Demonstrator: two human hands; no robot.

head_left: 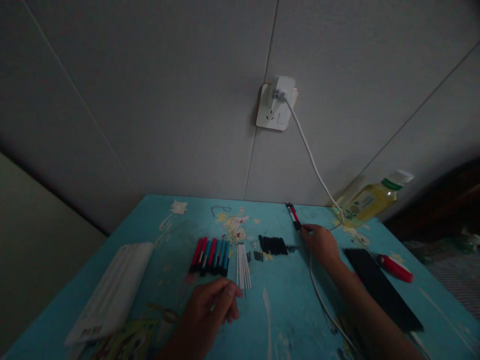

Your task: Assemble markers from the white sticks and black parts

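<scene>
Fingertips of the right hand [320,244] close on the near end of a pen [293,215], thumb side toward the middle of the table [292,305]. Pen sits near the wall edge, slanting away from the hand; dark ends, red and pale between. Cannot tell whether it is lifted or resting on the table.

Left hand [212,305] low and nearer the body, fingers curled, thumb by the index finger, just beside the near ends of the white sticks [243,267]. Whether it pinches anything: cannot tell.

Left of the sticks, a row of red and blue barrels [212,256], black ends toward the person. Right of them, black tubes [273,245] side by side, with small dark bits [258,256] just below.

Handling, by judgement: pen light, stiff, probably smooth plastic, liable to roll if nudged. Best hold at mid-barrel, thumb against two fingers, light pressure; an end grip lets the far tip swing. Sticks look thin, likely to bend or scatter under a heavy touch; better taken one at a time near the middle. Cable [315,170] runs down from the socket and passes close by the right hand
</scene>
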